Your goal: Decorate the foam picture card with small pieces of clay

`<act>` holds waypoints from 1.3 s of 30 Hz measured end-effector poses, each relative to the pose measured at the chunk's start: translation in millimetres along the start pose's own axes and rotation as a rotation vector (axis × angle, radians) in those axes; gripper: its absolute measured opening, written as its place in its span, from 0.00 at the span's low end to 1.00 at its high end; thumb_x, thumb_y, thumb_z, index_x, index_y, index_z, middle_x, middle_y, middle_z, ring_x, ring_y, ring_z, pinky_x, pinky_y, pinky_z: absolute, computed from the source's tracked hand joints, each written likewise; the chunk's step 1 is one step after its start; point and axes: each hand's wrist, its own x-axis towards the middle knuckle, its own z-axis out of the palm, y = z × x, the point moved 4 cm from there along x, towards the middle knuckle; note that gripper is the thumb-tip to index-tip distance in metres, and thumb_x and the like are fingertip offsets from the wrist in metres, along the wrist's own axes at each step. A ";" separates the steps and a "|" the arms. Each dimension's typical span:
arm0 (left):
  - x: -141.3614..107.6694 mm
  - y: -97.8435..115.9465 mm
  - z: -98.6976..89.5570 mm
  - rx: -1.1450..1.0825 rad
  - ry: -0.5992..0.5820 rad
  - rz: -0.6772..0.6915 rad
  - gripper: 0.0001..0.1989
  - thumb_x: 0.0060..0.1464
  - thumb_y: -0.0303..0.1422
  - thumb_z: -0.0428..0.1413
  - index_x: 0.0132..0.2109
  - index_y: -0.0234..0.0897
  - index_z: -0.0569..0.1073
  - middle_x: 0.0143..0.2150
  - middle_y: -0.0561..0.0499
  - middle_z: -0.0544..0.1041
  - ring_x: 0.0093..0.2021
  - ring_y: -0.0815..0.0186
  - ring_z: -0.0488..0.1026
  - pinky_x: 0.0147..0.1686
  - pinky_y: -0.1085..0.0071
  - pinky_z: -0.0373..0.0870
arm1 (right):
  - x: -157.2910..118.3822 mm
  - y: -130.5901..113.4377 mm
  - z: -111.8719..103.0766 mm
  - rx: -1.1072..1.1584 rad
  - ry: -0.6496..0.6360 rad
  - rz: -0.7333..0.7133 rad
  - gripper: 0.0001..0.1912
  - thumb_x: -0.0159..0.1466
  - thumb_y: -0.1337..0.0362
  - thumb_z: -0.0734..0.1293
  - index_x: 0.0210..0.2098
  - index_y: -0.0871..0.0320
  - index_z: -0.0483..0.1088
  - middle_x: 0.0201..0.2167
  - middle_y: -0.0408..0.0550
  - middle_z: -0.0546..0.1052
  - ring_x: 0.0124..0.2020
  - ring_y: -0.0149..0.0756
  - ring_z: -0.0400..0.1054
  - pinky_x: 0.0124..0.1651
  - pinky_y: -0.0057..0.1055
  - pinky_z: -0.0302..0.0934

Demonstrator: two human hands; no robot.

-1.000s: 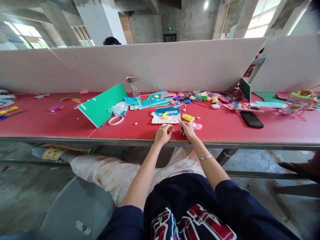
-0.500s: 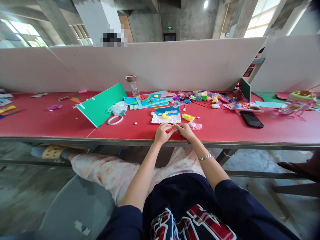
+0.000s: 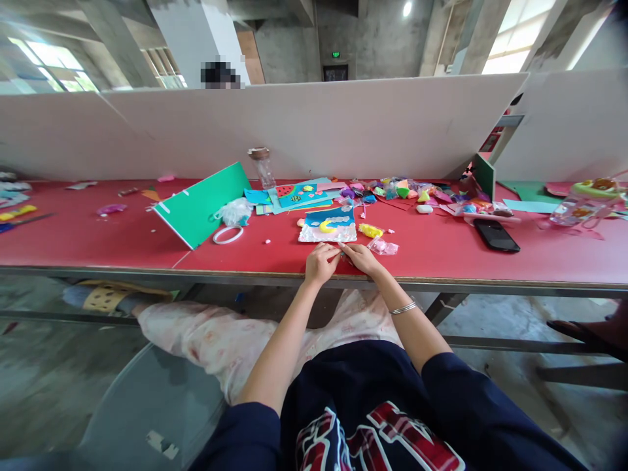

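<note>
My left hand [image 3: 321, 263] and my right hand [image 3: 362, 258] meet at the near edge of the red table [image 3: 255, 258], fingertips pressed together. Whatever lies between them is too small and hidden to name. Just beyond them lies a blue and white craft card [image 3: 328, 226] with a yellow crescent on it. To its right are a yellow wrapped piece [image 3: 371, 230] and a pink piece in clear wrap [image 3: 383, 246], the latter close to my right hand.
A green board [image 3: 203, 206] leans at the left beside a white ring [image 3: 228, 235] and a clear bottle [image 3: 263, 170]. Coloured clay packets [image 3: 402, 191] cluster behind; a black phone [image 3: 496, 235] lies right. A white partition [image 3: 314, 131] spans the back, a person's head beyond.
My left hand's fingers have drawn in a little. The small green bit seen between my hands before no longer shows clearly. The view has shifted slightly.
</note>
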 end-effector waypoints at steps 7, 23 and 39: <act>1.0 1.8 -3.5 -0.029 0.026 -0.015 0.10 0.55 0.31 0.50 0.36 0.36 0.76 0.32 0.48 0.77 0.34 0.65 0.70 0.37 0.67 0.70 | 0.5 2.0 -0.2 0.062 0.002 -0.021 0.23 0.58 0.45 0.58 0.19 0.58 0.57 0.16 0.38 0.60 0.21 0.26 0.53 0.25 0.25 0.48; 1.8 1.8 0.1 -0.029 -0.047 -0.040 0.10 0.54 0.29 0.50 0.35 0.37 0.76 0.32 0.47 0.76 0.34 0.65 0.71 0.36 0.67 0.70 | 1.6 3.1 -0.1 0.015 0.037 -0.028 0.24 0.58 0.45 0.58 0.17 0.58 0.56 0.14 0.39 0.60 0.20 0.27 0.53 0.24 0.25 0.48; 2.9 -4.2 -5.0 -0.226 -0.053 -0.248 0.05 0.46 0.29 0.53 0.33 0.36 0.72 0.32 0.50 0.77 0.29 0.68 0.72 0.30 0.72 0.71 | 2.7 10.7 -3.5 0.225 0.123 0.059 0.20 0.57 0.53 0.59 0.16 0.57 0.55 0.13 0.39 0.59 0.17 0.26 0.53 0.22 0.25 0.51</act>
